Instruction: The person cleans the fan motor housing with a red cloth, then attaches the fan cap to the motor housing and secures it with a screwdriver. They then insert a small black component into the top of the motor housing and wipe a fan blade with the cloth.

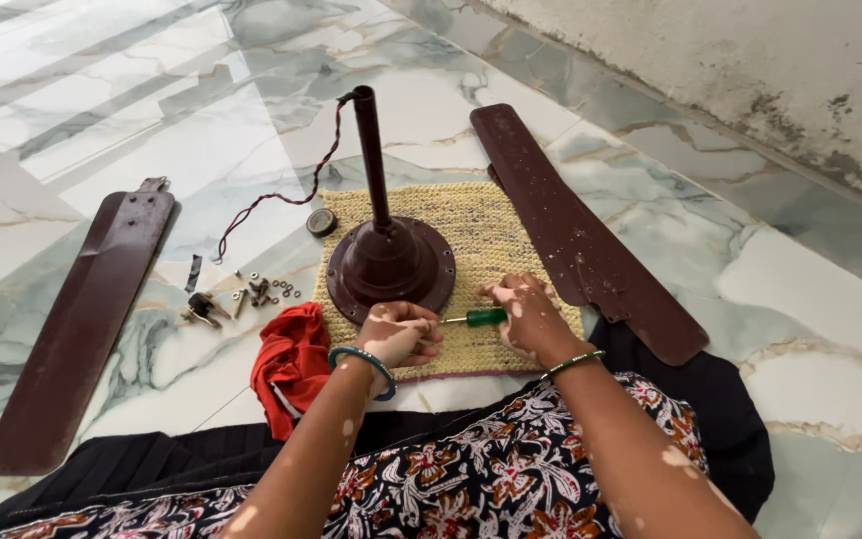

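Right hand (526, 314) grips screwdriver (481, 317) — tip (leftward) at left hand (398, 334)

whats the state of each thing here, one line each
fan motor: upright on the woven mat, blades off
left blade: detached, flat on floor
right blade: detached, flat on floor
screwdriver: held level by right hand, tip toward left hand
screws and nuts: loose on floor
red cloth: crumpled
wire: trailing loose from rod
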